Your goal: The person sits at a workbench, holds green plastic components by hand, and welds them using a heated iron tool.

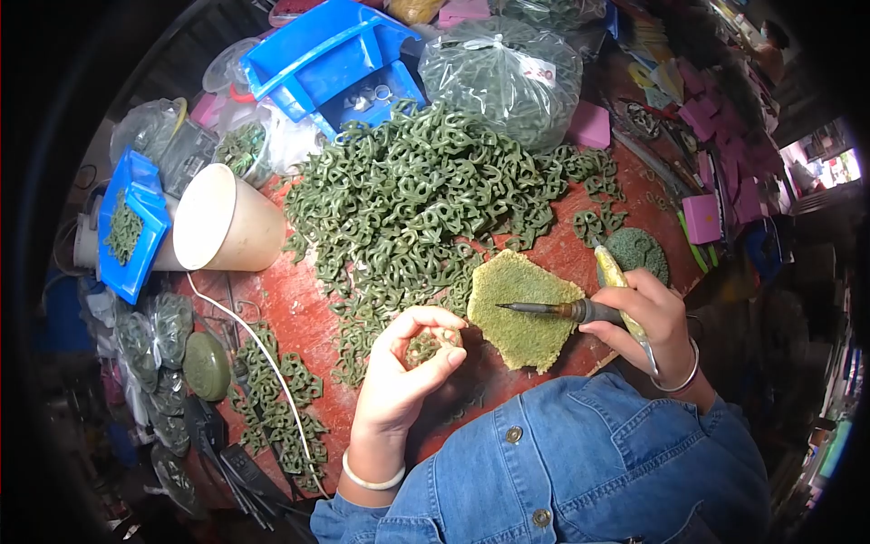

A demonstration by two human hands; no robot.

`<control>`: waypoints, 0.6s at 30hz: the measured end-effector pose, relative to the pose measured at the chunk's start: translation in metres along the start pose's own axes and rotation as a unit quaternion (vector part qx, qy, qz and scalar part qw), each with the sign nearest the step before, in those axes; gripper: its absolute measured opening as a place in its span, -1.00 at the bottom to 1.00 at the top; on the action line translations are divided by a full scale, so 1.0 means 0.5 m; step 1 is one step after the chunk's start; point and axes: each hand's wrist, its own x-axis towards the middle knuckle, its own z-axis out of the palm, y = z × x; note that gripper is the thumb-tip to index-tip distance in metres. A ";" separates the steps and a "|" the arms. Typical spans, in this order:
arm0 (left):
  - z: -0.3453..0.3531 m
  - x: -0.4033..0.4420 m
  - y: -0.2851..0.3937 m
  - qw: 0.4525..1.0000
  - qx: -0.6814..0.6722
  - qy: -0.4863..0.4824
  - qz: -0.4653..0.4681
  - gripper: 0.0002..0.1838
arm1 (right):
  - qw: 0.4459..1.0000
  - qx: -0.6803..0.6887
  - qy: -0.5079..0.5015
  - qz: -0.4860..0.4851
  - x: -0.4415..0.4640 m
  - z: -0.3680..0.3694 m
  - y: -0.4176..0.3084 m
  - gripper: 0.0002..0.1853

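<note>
My left hand is curled in a pinch around a small green openwork piece, partly hidden by the fingers; it looks like wax. In my right hand is a soldering iron, its dark pointed tip lying over a rough yellow-green slab. The same hand also keeps a slim tool with a yellow wrapped handle and a metal end against the palm. A big heap of green openwork pieces spreads beyond both hands. Behind the right hand sits a round dark-green textured pad.
On the red tabletop, a white cup lies tilted at the left, near a white cord. Blue bins and a filled plastic bag stand at the back. More green pieces lie at the front left.
</note>
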 end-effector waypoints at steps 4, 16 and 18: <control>0.000 0.003 -0.002 0.999 0.028 0.005 0.022 -0.68 | 1.000 -0.020 -0.007 0.001 -0.002 0.004 0.001 -0.63; -0.008 0.002 -0.004 1.000 -0.021 -0.004 0.020 -0.71 | 0.999 0.051 0.009 0.002 0.004 0.020 -0.022 -0.65; -0.022 0.008 -0.012 0.986 -0.158 -0.045 0.038 -0.75 | 1.000 0.029 -0.002 0.002 0.000 0.013 -0.016 -0.66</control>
